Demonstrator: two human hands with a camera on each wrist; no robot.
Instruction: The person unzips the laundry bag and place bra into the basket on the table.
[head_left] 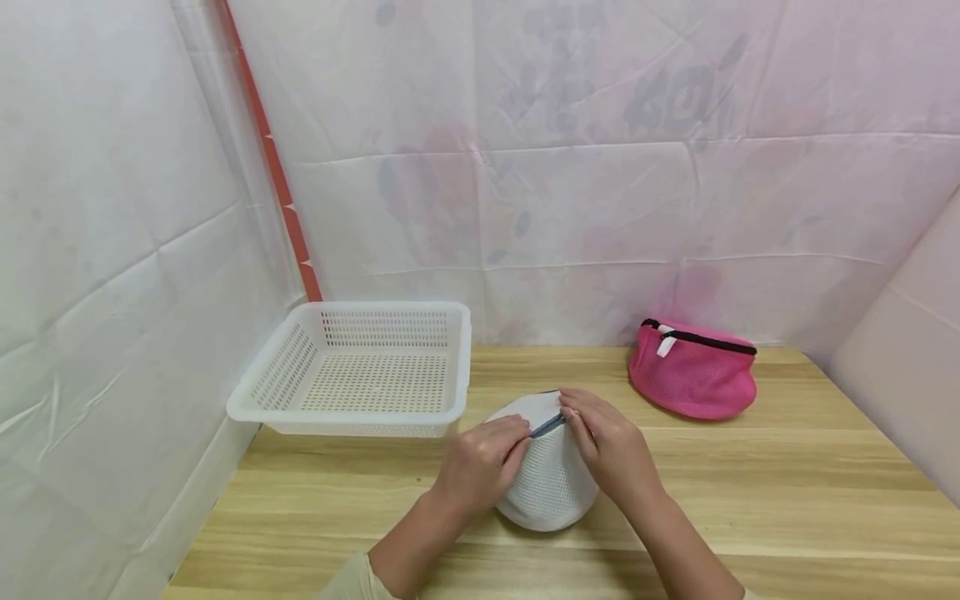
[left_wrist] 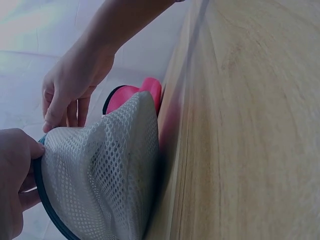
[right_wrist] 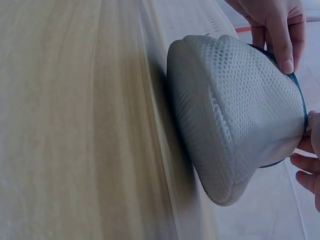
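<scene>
A white mesh bag (head_left: 551,487) with a rounded shape stands upright on the wooden table, its blue-grey zipper (head_left: 547,426) along the top. My left hand (head_left: 480,462) pinches the zipper edge from the left. From the other side my right hand (head_left: 613,450) pinches the same edge a short way along. In the left wrist view the bag's mesh side (left_wrist: 107,165) bulges between the zipper and the table. The right wrist view shows the bag's lower part (right_wrist: 200,115) close to the tabletop. Fingers cover any zipper pull.
A white perforated plastic basket (head_left: 461,367) stands at the back left of the table. At the back right sits a pink mesh bag (head_left: 693,379) with a black zipper and a white tab. Pale sheeting (head_left: 570,217) hangs behind and on both sides.
</scene>
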